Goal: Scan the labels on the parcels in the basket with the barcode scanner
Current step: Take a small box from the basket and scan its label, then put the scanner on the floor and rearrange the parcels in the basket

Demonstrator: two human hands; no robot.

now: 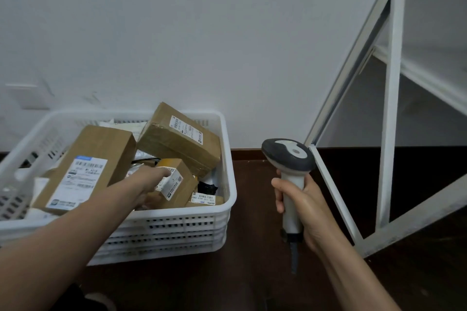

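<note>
A white slatted basket (177, 225) stands on the dark floor and holds several brown cardboard parcels with white labels. My left hand (149, 184) reaches into it and grips a small parcel (180, 184) in the middle, fingers on its label. A large flat parcel (93, 159) leans at the left and another parcel (180, 139) lies tilted at the back right. To the right of the basket, my right hand (300, 207) grips the handle of a grey and white barcode scanner (288, 156), held upright above the floor with its cable hanging down.
A white metal shelf frame (389, 118) stands at the right, close to the scanner. A pale wall runs behind the basket. Dark floor (252, 280) lies between basket and frame. A small labelled parcel (204, 199) and black wrapping lie at the basket's right end.
</note>
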